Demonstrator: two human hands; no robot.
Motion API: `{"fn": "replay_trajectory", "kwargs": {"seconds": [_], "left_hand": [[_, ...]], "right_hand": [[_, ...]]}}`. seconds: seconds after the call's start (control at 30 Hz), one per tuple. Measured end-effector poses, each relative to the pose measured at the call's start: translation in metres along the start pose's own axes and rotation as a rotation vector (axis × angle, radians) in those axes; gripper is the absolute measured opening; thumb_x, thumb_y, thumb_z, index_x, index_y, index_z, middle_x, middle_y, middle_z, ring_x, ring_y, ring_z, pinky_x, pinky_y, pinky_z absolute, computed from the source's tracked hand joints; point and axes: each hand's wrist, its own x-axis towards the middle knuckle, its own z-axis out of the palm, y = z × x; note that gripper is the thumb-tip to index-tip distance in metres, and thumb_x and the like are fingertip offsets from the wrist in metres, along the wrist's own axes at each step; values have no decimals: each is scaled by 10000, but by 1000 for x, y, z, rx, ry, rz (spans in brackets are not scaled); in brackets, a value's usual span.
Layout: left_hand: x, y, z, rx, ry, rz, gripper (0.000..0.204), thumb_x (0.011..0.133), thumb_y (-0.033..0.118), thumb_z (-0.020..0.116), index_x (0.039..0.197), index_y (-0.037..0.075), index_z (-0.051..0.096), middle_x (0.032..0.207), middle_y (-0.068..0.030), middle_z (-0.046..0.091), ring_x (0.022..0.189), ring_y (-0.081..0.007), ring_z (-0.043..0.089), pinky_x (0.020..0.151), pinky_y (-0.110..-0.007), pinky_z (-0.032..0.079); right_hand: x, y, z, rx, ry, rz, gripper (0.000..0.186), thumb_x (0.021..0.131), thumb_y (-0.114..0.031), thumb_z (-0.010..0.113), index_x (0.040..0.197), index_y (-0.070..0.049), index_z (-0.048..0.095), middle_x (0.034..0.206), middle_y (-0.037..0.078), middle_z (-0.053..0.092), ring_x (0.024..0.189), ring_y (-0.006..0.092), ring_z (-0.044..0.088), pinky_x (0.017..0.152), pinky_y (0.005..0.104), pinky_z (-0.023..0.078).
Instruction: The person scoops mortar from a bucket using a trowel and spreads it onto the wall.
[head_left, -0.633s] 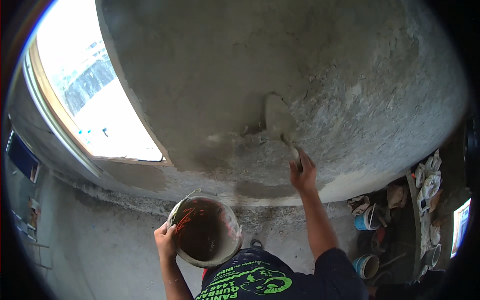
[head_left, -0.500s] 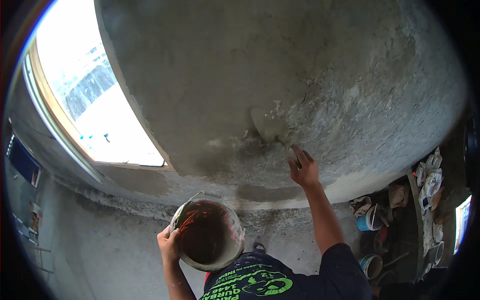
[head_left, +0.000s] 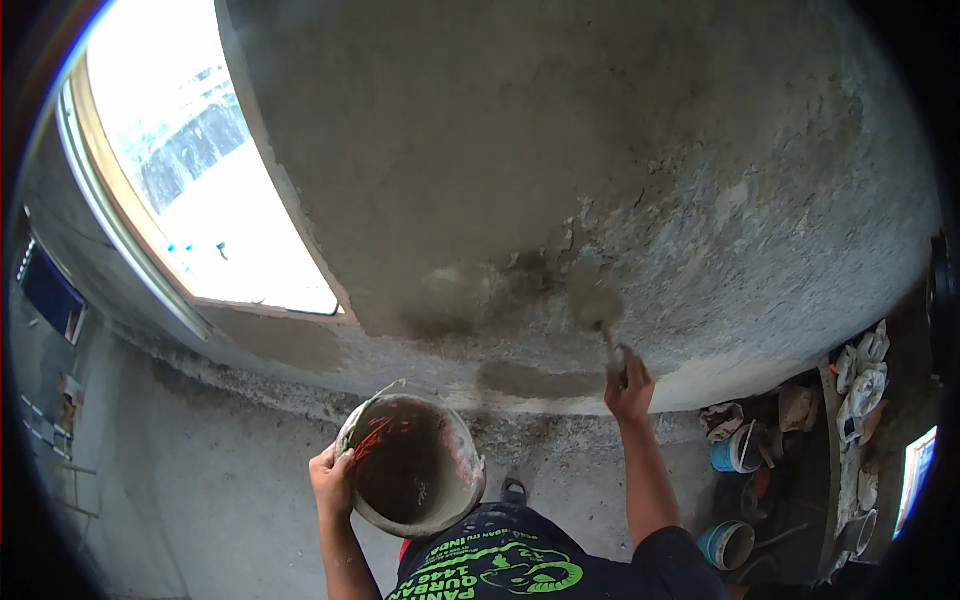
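Observation:
My left hand (head_left: 331,482) grips the left rim of a mortar-smeared bucket (head_left: 462,478), which is tilted so its opening faces up. Inside the bucket are reddish streaks and dark grey residue. Out in front, my right hand (head_left: 629,386) is closed round the handle of a trowel (head_left: 598,303). Its blurred, mortar-coloured blade is at the lower part of the grey wall (head_left: 480,130); whether it touches the wall I cannot tell. Wet, darker mortar lies left of the blade, and rougher, paler plaster lies to its right.
A bright window opening (head_left: 215,200) with a wooden frame is at the left. On the right stand blue buckets (head_left: 733,452) beside a ledge bearing crumpled white bags (head_left: 862,390). The concrete floor (head_left: 240,470) runs along the wall base.
My right hand and the trowel have moved down and slightly right along the wall. The bucket stays in my left hand, nearly in place. The view has shifted a little.

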Motion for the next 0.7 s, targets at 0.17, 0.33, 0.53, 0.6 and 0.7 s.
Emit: {"fn": "replay_trajectory", "kwargs": {"seconds": [0.17,0.33,0.53,0.6,0.7], "left_hand": [[2,2,-1,85,-14,1,388,968,95,624,1275,-131,701,1151,-90,758,1024,-163,686,946,-310,535],[0,26,6,261,-38,152,369,965,194,697,1188,-97,743,1034,-31,735,965,-110,622,889,-294,515],[-2,41,13,154,37,123,263,967,117,693,1089,-112,738,1051,-61,731,939,-118,600,832,-289,493],[2,35,5,122,-39,230,168,958,64,686,916,-99,693,1090,-83,720,906,-119,585,794,-288,475],[2,30,-4,100,-75,239,209,953,60,686,808,-74,618,1123,-110,716,900,-117,583,781,-287,465]], "right_hand": [[-8,32,44,-11,175,139,489,988,-108,700,1456,-6,597,1083,265,744,909,420,743,796,466,590],[-102,18,54,76,-179,686,521,1079,-214,640,1535,8,523,1193,300,751,995,391,779,785,446,601],[-229,-11,6,415,-437,1243,522,1053,-254,705,1494,-22,550,858,115,674,633,177,622,562,363,529],[-229,-38,-11,579,-396,1231,524,1034,-241,729,1482,-32,555,837,83,628,608,150,580,537,337,506],[-164,-86,-48,760,-586,1047,576,961,-202,800,1466,-47,569,918,92,667,674,194,635,621,378,558]]}}
